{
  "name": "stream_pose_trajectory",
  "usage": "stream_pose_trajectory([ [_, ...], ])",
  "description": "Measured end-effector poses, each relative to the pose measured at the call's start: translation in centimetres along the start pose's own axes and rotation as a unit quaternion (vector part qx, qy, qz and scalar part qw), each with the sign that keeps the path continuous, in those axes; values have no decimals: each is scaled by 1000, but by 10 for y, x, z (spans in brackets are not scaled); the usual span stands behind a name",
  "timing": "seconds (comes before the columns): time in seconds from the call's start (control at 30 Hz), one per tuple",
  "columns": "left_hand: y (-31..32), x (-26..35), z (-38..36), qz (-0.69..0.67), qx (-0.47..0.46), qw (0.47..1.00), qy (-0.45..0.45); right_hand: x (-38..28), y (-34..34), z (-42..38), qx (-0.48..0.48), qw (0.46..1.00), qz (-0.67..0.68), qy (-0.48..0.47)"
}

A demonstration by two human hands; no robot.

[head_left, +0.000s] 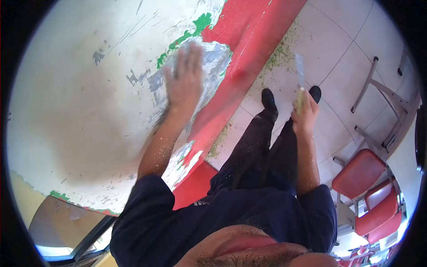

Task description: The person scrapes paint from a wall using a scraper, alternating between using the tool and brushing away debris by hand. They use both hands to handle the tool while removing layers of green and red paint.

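White paint, scuffed and chipped, covered the broad, curved surface with a red border (pixel 89 107) that stretched from 7 to 12 o'clock in the head view. A rough grey-and-white patch (pixel 214 66), fringed by ragged green paint (pixel 202 24), lay at 11 to 12 o'clock, hard against the red border.

The person's left hand (pixel 184 84) was over the patch at 11 o'clock, open, its fingers outstretched and spread, with nothing in its grasp; motion blurred it, and whether the palm touched the surface could not be told. Pale flecks dotted the left forearm.

At 2 o'clock, the right hand (pixel 304 113) was closed around the pale yellow handle of a flat-bladed scraper (pixel 300 95), its blurred metal blade pointing toward 12 o'clock. The tool was well apart from the painted surface, above the pale tiled floor (pixel 338 102).

Greenish-yellow debris (pixel 280 55) was scattered over the tiles at 1 o'clock, alongside the red border. Black shoes (pixel 269 100) stood on the floor between 1 and 2 o'clock, below dark trousers (pixel 249 155) and a dark blue short-sleeved shirt (pixel 249 207). Red-backed chairs with metal frames (pixel 359 173) stood at 4 o'clock.
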State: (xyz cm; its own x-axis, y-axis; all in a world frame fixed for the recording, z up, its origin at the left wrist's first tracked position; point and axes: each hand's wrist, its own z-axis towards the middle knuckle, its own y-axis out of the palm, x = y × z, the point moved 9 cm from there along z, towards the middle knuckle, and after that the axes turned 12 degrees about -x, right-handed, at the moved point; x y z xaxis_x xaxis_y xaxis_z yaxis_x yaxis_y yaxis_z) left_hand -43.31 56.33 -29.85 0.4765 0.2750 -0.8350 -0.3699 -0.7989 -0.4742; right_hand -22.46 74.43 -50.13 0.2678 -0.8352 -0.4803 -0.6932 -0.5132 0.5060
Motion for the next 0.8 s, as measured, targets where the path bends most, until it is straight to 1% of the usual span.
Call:
stream_pose_trajectory([
  [0.03, 18, 33, 5, -4, -26, 995, 91, -8, -22, 0, 10, 1000, -5, -15],
  [0.07, 30, 61, 5, -9, -56, 981, 184, -13, -41, -3, 20, 999, -10, -26],
  [0.1, 40, 82, 8, -30, -97, 961, 256, -18, -58, -7, 36, 999, -20, -25],
  [0.17, 52, 115, 5, -73, -176, 899, 393, -28, -89, -14, 67, 997, -38, -26],
  [0.2, 39, 109, 14, -159, -145, 907, 361, -27, -104, -17, 78, 996, -33, -20],
  [0.27, 27, 59, 33, -127, -69, 960, 239, -22, -134, -20, 103, 994, -25, -5],
  [0.3, 19, 17, 39, -240, -78, 946, 204, -23, -143, -22, 107, 994, -23, -7],
  [0.33, 2, -18, 38, -225, -127, 957, 132, -23, -149, -23, 113, 993, -19, -11],
  [0.37, -46, -52, 37, -130, -31, 990, 45, -23, -153, -25, 119, 993, -13, -15],
  [0.4, -85, -75, 33, -32, 69, 996, -42, -20, -155, -25, 118, 993, -4, -15],
  [0.5, -73, -84, 26, 3, 105, 979, -173, -21, -148, -19, 104, 994, 9, -19],
  [0.53, -48, -58, 36, -13, 6, 993, -119, -26, -138, -18, 97, 995, 5, -19],
  [0.6, -8, 6, 48, -35, -50, 997, 43, -35, -120, -20, 83, 996, 1, -26],
  [0.67, 8, 63, 51, 116, -31, 983, 138, -47, -108, -20, 67, 997, -2, -47],
  [0.77, 64, 131, 33, 225, -34, 934, 276, -64, -105, -27, 47, 995, -17, -86],
  [0.8, 80, 146, 21, 225, -54, 922, 310, -69, -108, -33, 52, 994, -31, -91],
])
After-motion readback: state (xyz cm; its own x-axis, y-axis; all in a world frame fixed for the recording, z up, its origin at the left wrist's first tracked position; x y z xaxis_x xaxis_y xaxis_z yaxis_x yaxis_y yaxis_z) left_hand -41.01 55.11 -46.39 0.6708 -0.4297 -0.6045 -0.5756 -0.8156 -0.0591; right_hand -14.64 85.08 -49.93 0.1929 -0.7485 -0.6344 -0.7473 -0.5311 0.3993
